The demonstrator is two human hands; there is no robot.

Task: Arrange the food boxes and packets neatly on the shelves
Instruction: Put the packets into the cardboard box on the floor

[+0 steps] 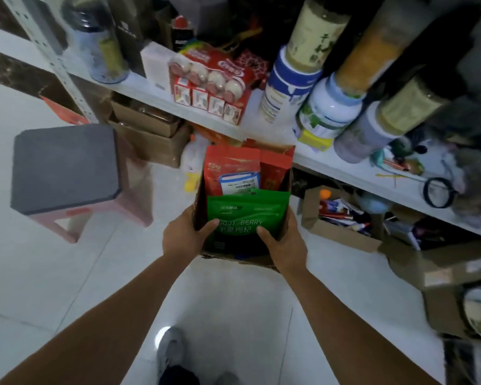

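While looking straight down: grey shoe (170, 348) on tile, nearest. Left hand (184, 237) and right hand (282, 245) grip cardboard box (286, 184) from either side. Thumbs curl over near rim onto green goji berry packet (247, 209), rest of fingers hidden behind walls. Green packet upright right at thumbs. Beyond it white-blue packet (239, 182), then big red packet (231, 162) and smaller red packet (275, 173) at far end. Grey-topped stool (67, 168) off left of left hand. Past box, white shelf (150, 90) with red drink multipack (211, 87) and jars (331, 112), kinda blurry.
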